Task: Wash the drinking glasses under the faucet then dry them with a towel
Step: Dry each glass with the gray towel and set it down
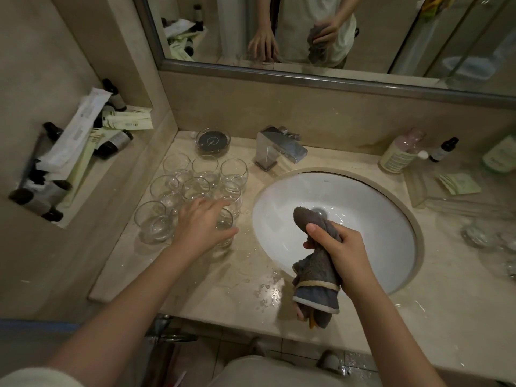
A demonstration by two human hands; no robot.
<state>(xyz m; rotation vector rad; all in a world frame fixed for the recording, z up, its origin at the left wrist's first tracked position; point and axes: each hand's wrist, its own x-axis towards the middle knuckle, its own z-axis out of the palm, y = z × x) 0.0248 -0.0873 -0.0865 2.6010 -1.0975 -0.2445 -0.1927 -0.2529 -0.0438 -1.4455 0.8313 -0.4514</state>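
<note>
Wet countertop (321,319) (marble) bears glasses (205,174).

Just one view here, a wide-angle head cam looking steeply down and forward, close over the sink (335,196) at mid-frame. Forearms come in from the bottom edge, and the mirror (307,76) runs along the top of frame.
</note>
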